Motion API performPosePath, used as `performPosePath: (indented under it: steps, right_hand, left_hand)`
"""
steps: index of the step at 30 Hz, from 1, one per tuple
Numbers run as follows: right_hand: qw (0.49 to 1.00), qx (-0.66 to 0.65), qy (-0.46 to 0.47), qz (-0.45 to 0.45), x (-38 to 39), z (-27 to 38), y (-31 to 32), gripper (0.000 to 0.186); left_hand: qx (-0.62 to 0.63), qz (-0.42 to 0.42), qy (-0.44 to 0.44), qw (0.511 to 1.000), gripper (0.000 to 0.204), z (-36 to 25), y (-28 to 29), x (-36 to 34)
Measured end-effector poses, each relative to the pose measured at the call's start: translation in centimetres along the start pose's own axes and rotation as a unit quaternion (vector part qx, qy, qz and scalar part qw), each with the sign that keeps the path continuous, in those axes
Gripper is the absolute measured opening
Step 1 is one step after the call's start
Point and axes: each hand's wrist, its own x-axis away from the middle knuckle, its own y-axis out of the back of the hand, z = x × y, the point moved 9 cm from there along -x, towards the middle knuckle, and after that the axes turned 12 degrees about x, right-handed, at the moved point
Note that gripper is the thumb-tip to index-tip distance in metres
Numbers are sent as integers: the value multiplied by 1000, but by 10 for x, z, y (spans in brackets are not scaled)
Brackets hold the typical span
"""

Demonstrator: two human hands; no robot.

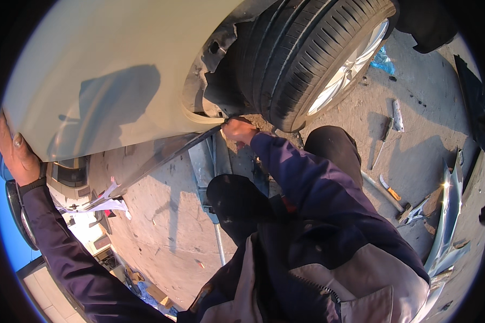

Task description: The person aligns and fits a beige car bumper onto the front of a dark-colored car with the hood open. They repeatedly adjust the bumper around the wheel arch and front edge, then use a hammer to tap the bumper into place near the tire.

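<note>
A large pale beige car fender (118, 81) fills the upper left, its wheel arch beside the tyre (307, 59). At the fender's far left edge is my left hand (19, 156), closed on the edge with the thumb showing; its other fingers are partly hidden. My right hand (239, 131) is closed at the fender's lower corner, just below the arch and left of the tyre. Its fingertips are tucked out of sight there. Bent, torn-looking dark liner (213, 56) shows inside the arch. A long dark sill strip (172, 151) runs leftward from near my right hand.
A floor jack (202, 177) stands between my knees. On the ground at right lie a hammer (401, 211), an orange-handled knife (389, 187), a thin tool (383, 141), a silvery bent panel (448, 210) and blue plastic (382, 60). A white vehicle (70, 180) is beyond.
</note>
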Motion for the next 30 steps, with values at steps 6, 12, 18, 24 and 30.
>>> performPosePath:
  steps: [6,12,18,24,30]
  right_hand:
    - [994,105,-16,-12,-1,1,4,45]
    - [991,117,-9,-56,-15,-7,4,46]
    - [989,132,4,-67,29,17,22,47]
    - [934,133,217,-250,131,104,91,47]
    - [871,60,383,-300,181,152,122,36]
  left_hand:
    - [-13,-128,45,991,90,-52,-15,24]
    - [-9,-138,42,989,79,-46,-16,23]
    - [-25,-164,8,986,69,-47,-15,25]
    - [-3,-186,-30,982,67,-47,-13,23]
    - [11,-188,-33,982,64,-53,-12,23]
